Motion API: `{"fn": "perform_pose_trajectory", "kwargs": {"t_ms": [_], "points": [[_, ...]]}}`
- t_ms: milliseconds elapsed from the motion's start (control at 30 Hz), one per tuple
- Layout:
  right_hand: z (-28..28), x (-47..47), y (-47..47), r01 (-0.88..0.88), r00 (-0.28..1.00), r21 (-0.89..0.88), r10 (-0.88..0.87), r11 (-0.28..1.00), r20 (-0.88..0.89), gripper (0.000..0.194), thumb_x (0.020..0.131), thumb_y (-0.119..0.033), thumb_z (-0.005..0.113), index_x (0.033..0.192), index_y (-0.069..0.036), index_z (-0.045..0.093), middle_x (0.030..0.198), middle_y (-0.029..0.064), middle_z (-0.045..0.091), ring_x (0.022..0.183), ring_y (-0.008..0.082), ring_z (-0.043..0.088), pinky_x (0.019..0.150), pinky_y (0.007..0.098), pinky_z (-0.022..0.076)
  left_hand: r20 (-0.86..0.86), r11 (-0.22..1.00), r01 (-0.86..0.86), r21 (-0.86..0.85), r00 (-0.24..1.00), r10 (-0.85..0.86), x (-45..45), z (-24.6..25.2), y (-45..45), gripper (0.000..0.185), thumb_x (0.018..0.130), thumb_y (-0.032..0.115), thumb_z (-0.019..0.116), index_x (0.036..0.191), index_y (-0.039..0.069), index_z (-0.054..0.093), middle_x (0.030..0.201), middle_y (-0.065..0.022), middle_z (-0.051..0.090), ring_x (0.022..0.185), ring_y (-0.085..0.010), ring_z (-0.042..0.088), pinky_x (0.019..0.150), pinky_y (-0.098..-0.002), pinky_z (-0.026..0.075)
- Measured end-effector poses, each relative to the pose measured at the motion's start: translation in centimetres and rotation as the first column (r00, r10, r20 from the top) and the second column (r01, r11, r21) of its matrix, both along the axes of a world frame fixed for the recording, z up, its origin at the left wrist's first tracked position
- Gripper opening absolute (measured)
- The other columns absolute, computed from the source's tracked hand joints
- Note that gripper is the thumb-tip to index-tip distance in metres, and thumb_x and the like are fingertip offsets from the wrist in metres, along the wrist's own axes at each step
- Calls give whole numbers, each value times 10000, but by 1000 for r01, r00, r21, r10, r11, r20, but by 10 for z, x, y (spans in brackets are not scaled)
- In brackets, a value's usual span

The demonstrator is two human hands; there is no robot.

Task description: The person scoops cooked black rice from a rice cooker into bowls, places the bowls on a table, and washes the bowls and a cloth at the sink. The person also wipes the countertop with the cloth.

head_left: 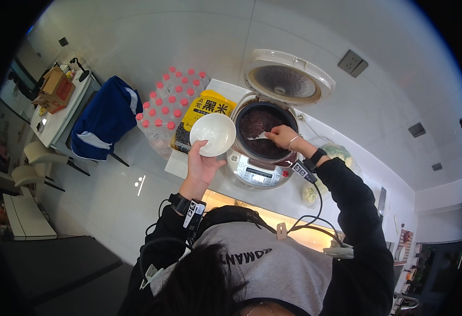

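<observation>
My left hand (203, 166) grips a white bowl (217, 132) by its near rim, thumb over the edge, beside the rice cooker (250, 173). No food shows in the bowl. Inside the cooker's dark inner pot (240, 144) lies cooked dark purple rice (256, 120). My right hand (282, 138) reaches over the pot and holds a white rice paddle (258, 136), its blade at the rice. The cooker's lid (288, 79) stands raised at the back. Part of the rice is hidden under my right hand.
A yellow and black bag of black rice (209, 104) stands left of the cooker. Farther left are several pink-capped bottles (171, 102) in plastic wrap. Bagged vegetables (337, 156) lie on the white counter (294, 195) to the right. A blue jacket (104, 118) drapes a chair at left.
</observation>
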State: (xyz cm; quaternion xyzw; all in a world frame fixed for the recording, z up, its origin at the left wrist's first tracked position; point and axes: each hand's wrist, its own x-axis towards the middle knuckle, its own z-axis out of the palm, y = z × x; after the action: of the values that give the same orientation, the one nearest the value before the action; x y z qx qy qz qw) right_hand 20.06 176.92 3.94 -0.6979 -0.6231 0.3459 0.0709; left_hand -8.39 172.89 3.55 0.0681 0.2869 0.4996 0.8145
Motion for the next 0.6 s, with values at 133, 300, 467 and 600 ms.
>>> {"fn": "perform_pose_trajectory", "kwargs": {"t_ms": [133,300,467,600], "points": [[3,15,-10,9,1000,82,-8,997,-17,408,873,-389,574,720,-14,627,580,119,586,543,250,583,571,352,460,-28,1000,7,20,1000,-6,-5,1,-1,566,802,207,514,1333,60,384,1346,-138,452,1246,-314,437,1025,-642,230],[11,36,-36,47,999,108,-45,993,-23,407,874,-397,576,738,-17,632,642,141,605,611,250,584,605,341,463,27,979,17,204,999,-23,-13,8,6,562,809,162,469,1343,29,354,1352,-165,430,1240,-356,432,1031,-559,336],[29,49,-64,160,987,180,-156,971,-40,409,872,-411,583,785,-16,642,647,141,608,612,253,586,617,342,471,-5,952,131,277,991,-135,-9,23,17,549,802,118,468,1332,30,353,1345,-163,417,1232,-347,439,1029,-546,365],[57,57,-80,204,979,263,-192,943,-72,403,877,-398,587,770,-12,627,586,132,569,550,245,555,576,357,449,-192,931,232,280,964,-183,13,32,23,564,804,67,489,1348,94,341,1323,-136,405,1223,-319,444,999,-535,392]]}}
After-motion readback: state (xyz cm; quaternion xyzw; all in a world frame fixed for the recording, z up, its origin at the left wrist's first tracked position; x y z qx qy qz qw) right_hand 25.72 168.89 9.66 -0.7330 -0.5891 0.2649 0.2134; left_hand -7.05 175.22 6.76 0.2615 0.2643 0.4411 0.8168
